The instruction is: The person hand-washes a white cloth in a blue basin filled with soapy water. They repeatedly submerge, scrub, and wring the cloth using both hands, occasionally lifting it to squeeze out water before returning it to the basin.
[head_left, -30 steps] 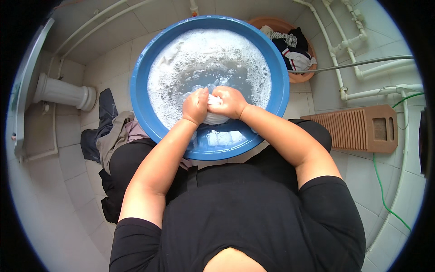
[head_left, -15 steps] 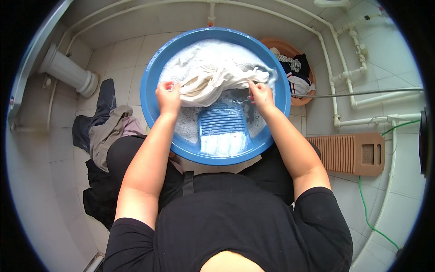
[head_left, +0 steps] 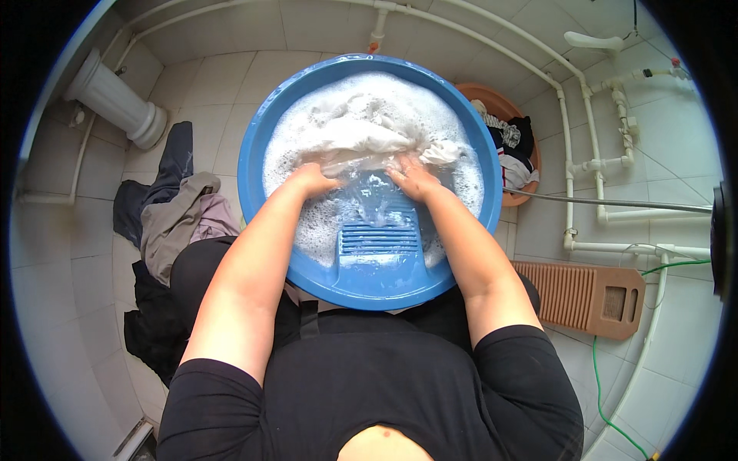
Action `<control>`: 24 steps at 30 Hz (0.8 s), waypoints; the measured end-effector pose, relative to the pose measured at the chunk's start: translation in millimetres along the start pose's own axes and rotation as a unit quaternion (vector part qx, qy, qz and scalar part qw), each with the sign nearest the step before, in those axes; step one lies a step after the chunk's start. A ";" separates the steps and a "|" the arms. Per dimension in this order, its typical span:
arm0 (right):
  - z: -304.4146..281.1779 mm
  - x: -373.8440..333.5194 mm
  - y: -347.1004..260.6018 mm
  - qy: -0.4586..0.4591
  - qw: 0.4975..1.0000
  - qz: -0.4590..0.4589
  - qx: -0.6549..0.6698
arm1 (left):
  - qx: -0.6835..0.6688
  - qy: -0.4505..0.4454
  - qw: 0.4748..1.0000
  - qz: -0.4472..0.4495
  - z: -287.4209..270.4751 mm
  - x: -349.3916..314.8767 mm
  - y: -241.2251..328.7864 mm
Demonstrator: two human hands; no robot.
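A soaked white cloth garment (head_left: 361, 138) lies bunched in sudsy water inside a large blue washbasin (head_left: 252, 165). My left hand (head_left: 314, 180) is at the water's surface by the garment's near left edge, thumb stretched out and fingertips partly under the water. Against the garment's near edge on the right rests my right hand (head_left: 413, 178), its fingers spread and pointing away from me. Both hands look open rather than gripping. Nearest to me, the basin has a built-in ridged blue washboard (head_left: 380, 240), with water over its upper part.
An orange-brown tub (head_left: 536, 165) of dark and white clothes stands behind the basin's right side. A brown washboard (head_left: 588, 296) lies at right, near a green hose (head_left: 603, 399). Dark and beige clothes (head_left: 173, 219) lie on the tiles at left, near a white pillar-shaped pipe (head_left: 115, 104).
Both hands have let go of the raised garment and moved inward and down to the water. The garment has sunk lower into the suds, and water now covers more of the built-in washboard.
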State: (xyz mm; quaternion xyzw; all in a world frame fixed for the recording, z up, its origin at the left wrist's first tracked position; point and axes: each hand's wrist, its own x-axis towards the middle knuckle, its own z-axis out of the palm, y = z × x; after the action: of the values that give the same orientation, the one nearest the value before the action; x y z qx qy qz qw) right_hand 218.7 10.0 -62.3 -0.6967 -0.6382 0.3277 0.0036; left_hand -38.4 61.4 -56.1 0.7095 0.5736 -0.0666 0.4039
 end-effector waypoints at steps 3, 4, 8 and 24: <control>1.5 19.5 12.2 -0.065 0.996 0.057 0.028 | -0.046 0.020 0.998 -0.034 1.1 4.0 -7.2; 6.4 21.8 19.4 -0.061 0.996 0.051 0.047 | -0.069 0.035 0.996 -0.039 1.8 5.4 -6.8; -7.5 -5.2 -2.0 0.064 0.989 0.016 0.129 | -0.031 0.130 0.990 -0.032 -16.1 -27.8 19.8; -45.2 -98.3 -68.5 -0.111 0.493 0.018 0.863 | -0.692 -0.341 0.552 0.316 -10.7 -120.5 85.8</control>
State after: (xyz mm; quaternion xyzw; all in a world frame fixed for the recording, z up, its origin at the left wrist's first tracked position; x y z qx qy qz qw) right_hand 181.7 -46.3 46.7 -0.3159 -0.0196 0.7894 0.5260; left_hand -8.1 -24.6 60.9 0.2708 0.0010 0.2459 0.9307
